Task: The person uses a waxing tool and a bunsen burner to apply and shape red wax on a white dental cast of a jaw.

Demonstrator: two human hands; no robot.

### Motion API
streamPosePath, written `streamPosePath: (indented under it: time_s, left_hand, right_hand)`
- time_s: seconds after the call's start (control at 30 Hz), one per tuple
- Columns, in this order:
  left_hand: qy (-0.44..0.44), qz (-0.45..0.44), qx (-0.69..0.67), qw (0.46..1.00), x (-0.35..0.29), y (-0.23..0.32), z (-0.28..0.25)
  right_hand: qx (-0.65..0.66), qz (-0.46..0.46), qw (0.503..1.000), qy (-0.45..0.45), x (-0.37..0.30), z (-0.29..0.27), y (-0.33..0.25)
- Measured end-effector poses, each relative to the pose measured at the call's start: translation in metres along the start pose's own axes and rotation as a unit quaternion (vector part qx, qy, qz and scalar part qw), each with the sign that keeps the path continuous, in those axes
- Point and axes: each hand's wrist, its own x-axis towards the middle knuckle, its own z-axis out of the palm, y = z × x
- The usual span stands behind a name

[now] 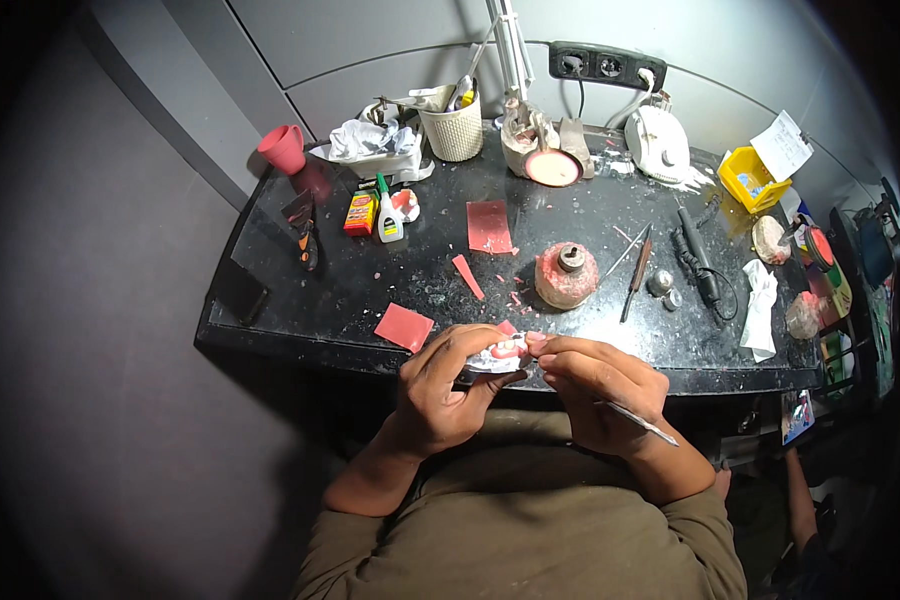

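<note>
Close to my body, at the table's front edge, my left hand (432, 388) is closed around a white plaster dental cast (494, 364) with pink wax and teeth on its upper side. My right hand (608, 385) is closed as well, its thumb and fingertips pinched at the cast's right side. A slim metal carving tool (646, 425) lies across that palm, one end sticking out toward the wrist. Just beyond the hands are a pink wax sheet (404, 327), a wax strip (467, 277) and a wax-smeared spirit lamp (567, 277).
On the black table (340, 290) lie another wax sheet (489, 227), a wax knife (636, 275) and a corded handpiece (705, 270). A glue bottle (389, 215), pink mug (282, 149), woven basket (452, 133) and yellow bin (752, 181) stand farther back. Another person's arm (800, 500) shows at lower right.
</note>
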Motion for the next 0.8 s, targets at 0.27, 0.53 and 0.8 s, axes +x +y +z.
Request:
streamPosePath:
  time_s: [0.27,0.53,0.8]
  left_hand:
    - [-0.012,-0.018,-0.039,0.999,0.0,0.0,-0.003]
    - [-0.027,-0.051,-0.077,0.995,-0.002,0.0,-0.005]
    - [-0.046,-0.089,-0.134,0.986,0.0,0.003,-0.01]
  right_hand:
    - [0.006,0.004,1.0,-0.018,0.002,-0.005,-0.002]
    - [0.029,0.025,0.999,-0.039,0.002,-0.01,-0.003]
    - [0.052,0.036,0.997,-0.047,0.006,-0.015,-0.007]
